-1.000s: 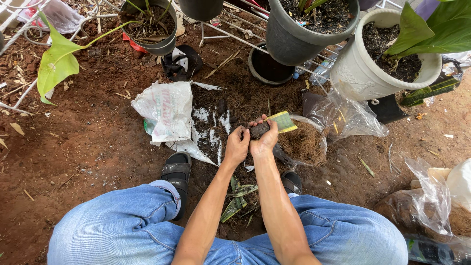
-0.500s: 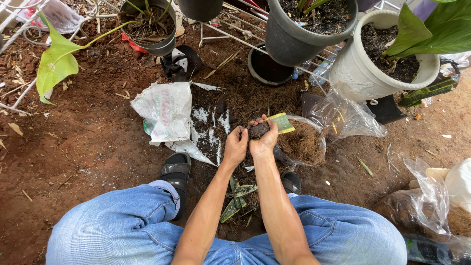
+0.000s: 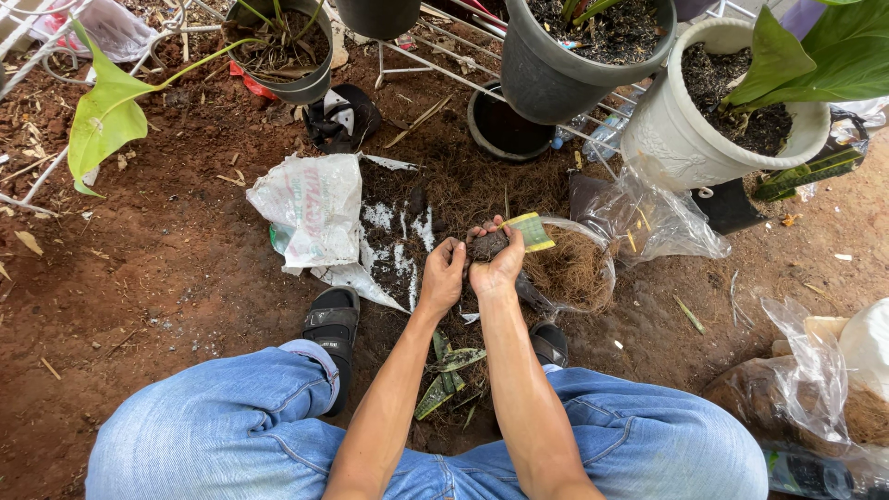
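Head view: left hand (image 3: 443, 276) and right hand (image 3: 497, 268) side by side over the sack (image 3: 315, 218) spread on the ground, fingers of both curled shut on a dark clump of soil (image 3: 485, 244), with a small green-yellow packet (image 3: 528, 231) at the right fingertips. Best crumbled low over the sack, thumbs pressing gently, clear of the fibre bag (image 3: 579, 268) and leaf cuttings (image 3: 446, 370).
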The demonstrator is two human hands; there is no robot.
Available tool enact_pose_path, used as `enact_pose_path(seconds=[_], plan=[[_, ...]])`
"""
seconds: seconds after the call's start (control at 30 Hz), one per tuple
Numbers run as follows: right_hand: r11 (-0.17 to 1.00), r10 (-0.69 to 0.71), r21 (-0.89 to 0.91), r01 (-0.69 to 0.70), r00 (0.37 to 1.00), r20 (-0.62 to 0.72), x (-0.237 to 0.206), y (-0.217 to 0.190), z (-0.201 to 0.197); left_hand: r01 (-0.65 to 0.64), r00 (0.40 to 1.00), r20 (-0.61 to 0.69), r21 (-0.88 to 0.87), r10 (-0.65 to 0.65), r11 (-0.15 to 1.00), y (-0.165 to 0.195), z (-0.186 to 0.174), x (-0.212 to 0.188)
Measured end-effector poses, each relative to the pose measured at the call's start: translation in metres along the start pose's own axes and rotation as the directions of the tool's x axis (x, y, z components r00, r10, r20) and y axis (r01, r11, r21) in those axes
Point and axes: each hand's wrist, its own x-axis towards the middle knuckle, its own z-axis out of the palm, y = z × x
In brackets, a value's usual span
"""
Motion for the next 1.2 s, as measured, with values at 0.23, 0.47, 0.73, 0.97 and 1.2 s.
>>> enact_pose_path(seconds=[0.23,0.47,0.73,0.97,1.2], plan=[[0.999,-0.048,-0.028,0.044,0.987,-0.154,0.000,-0.005,0.003,0.067,0.998,0.026,-0.153,-0.064,0.986,-0.002,-0.001,0.001],[0.996,-0.078,-0.044,0.077,0.997,-0.025,0.005,-0.024,0.001,0.053,0.998,0.057,-0.256,-0.039,0.965,0.001,-0.002,0.004],[0.963,-0.016,-0.268,0.036,0.997,0.076,-0.003,-0.005,0.006,0.053,0.994,0.098,0.048,-0.057,0.997,0.005,-0.005,0.002],[0.950,-0.017,-0.309,0.046,0.995,0.096,-0.006,-0.002,0.006,-0.023,1.000,0.015,0.026,0.022,0.999,-0.001,-0.005,0.004],[0.966,-0.005,-0.257,0.017,0.999,0.044,-0.008,0.002,0.005,-0.088,0.996,0.008,-0.020,0.088,0.996,0.003,0.002,0.003]])
